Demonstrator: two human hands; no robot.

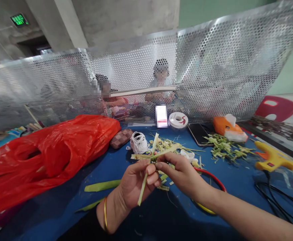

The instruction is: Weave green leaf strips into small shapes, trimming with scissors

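Pale green leaf strips [143, 189] cross one another in a small woven piece held up over the table. My left hand [140, 180] pinches this piece from the left and below, and one strip hangs down past its fingers. From the right, my right hand [179, 170] pinches the same piece at its centre, thumb and forefinger closed together. Other strip ends stick out upward, left and right. The fingers hide the middle of the weave. A broad green leaf strip [102, 185] lies on the table left of my left hand.
On the blue table [171, 214] lie a red plastic bag [86, 140], white string [138, 143], a ribbon roll [178, 119], a phone [198, 134], leaf scraps [227, 147], a tissue pack [229, 129] and a corded yellow glue gun [274, 157]. Behind stands a perforated metal screen [217, 73].
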